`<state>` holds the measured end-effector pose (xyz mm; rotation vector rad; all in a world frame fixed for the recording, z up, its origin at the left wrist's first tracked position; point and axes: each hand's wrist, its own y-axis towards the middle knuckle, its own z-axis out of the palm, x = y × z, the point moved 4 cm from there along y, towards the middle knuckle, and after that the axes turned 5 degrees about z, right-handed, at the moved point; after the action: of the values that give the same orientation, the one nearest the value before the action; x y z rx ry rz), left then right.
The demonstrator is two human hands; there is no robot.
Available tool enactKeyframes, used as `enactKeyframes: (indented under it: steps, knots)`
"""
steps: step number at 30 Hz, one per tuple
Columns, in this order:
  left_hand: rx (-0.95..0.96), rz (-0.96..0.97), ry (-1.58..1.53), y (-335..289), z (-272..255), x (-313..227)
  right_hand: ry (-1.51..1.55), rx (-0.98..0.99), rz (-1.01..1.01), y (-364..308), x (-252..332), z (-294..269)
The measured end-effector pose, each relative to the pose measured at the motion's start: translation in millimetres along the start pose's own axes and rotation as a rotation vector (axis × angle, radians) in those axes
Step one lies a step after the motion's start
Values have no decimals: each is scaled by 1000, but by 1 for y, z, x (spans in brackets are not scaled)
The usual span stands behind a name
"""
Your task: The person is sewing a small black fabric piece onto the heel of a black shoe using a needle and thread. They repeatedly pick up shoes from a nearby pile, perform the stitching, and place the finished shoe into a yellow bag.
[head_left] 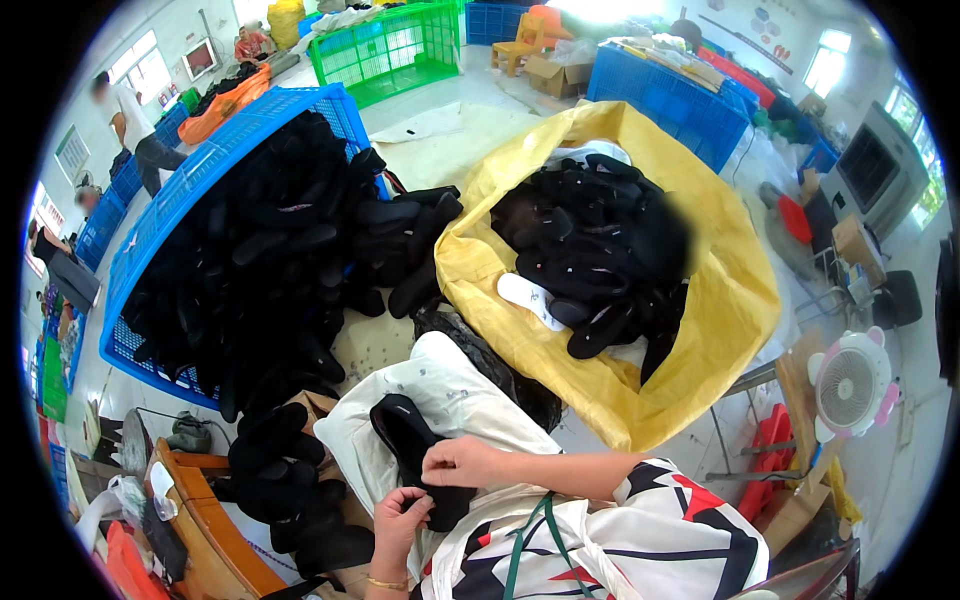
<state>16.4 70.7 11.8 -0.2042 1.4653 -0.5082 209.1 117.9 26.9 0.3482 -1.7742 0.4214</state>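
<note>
- Apparently for support, the black shoe [405, 450] rests on the pale lap cloth [445, 365], lower centre.
- Right hand [465, 463] and left hand [403, 512] have fingertips pinched together; whether on anything, I cannot tell.
- Blue crate [348, 115], upper left, and yellow sack [735, 290], right, stand open, likely for reach.

Shoe [405, 440] at the hands: black.
Lap cloth [350, 425]: off-white.
Garment [655, 530]: white, patterned with angular black and red shapes; ties [519, 550], green.
Bracelet [388, 583]: gold.
Large near crate [230, 143]: bright blue; shoe heap [260, 240], black.
Sack [735, 310]: yellow; contents [590, 235] black, with 1 white sole-shaped piece [530, 300], dark-marked.
Far crate [385, 52]: green.
Fan [853, 384]: white, pink-trimmed.
</note>
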Motion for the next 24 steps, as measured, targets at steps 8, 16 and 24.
enactKeyframes:
  steps: [8,16,24]
  knots:
    - [23,100,3,4,9,9,-470,-62,-256,-13,18,11]
    - [49,78,303,5,2,2,-706,5,-622,-5,27,29]
    - [80,156,118,0,-3,7,314,32,197,9,23,21]
